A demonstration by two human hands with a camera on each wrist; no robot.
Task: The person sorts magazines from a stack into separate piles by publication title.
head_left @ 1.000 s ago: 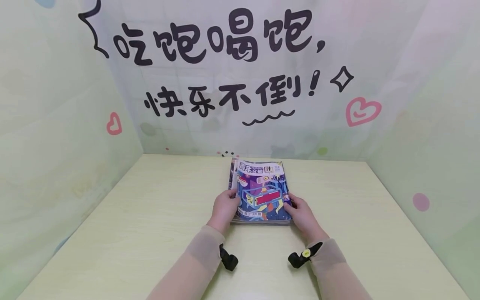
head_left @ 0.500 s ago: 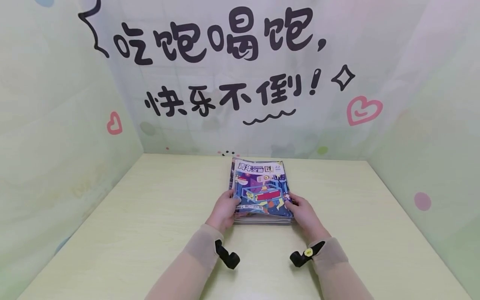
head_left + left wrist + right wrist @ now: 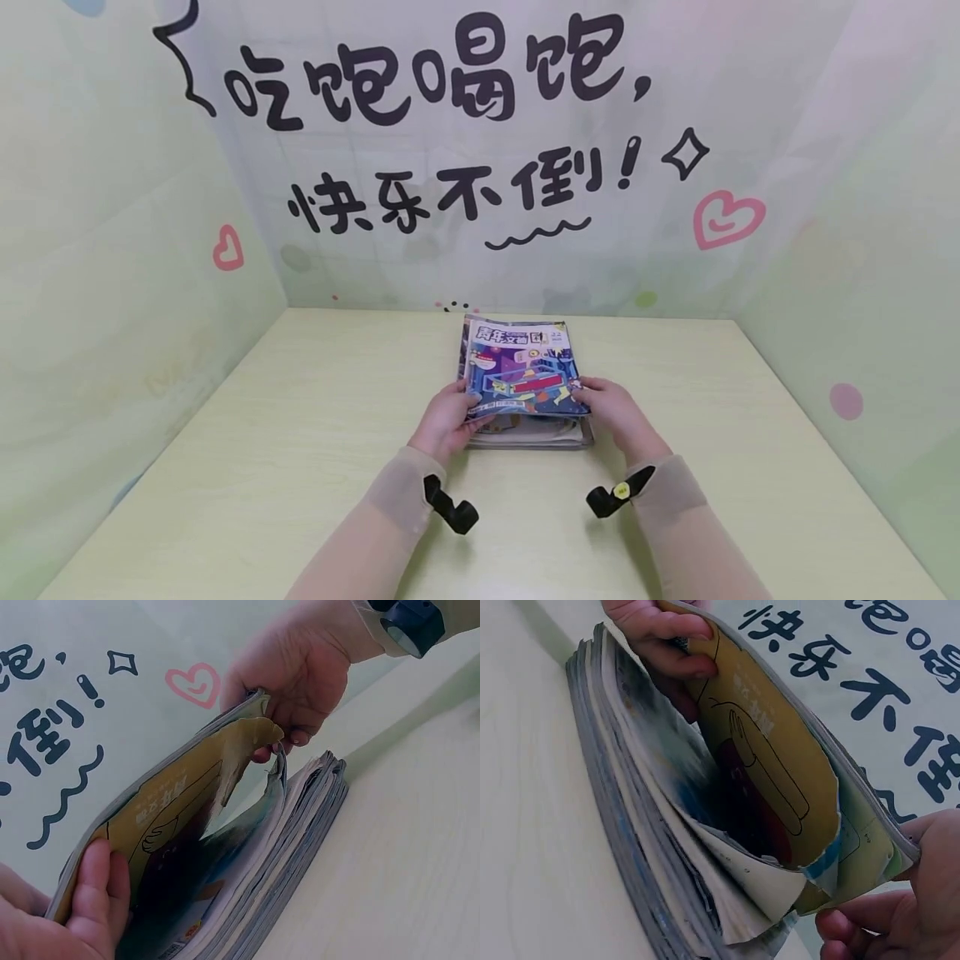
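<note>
Both hands grip the top magazine (image 3: 521, 367), whose purple and blue cover faces up, its near edge raised off a magazine stack (image 3: 536, 433). My left hand (image 3: 447, 417) pinches the left edge, thumb on the cover and fingers beneath. At the right edge my right hand (image 3: 615, 414) holds it likewise. The left wrist view shows the tan, torn back cover (image 3: 176, 799) of the lifted magazine tilted above the stack (image 3: 289, 862). In the right wrist view, a torn page corner (image 3: 769, 900) hangs between the lifted magazine and the stack, near my right hand (image 3: 900, 907).
The stack lies toward the back of a pale wooden table (image 3: 300, 467). Behind it stands a fabric backdrop (image 3: 420, 275) with large black lettering and pink hearts, and similar printed panels close off the left and right sides.
The top magazine's near edge has risen and moved back, exposing more of the stack beneath. My right hand has shifted slightly up and right; the left fingers now show under the magazine.
</note>
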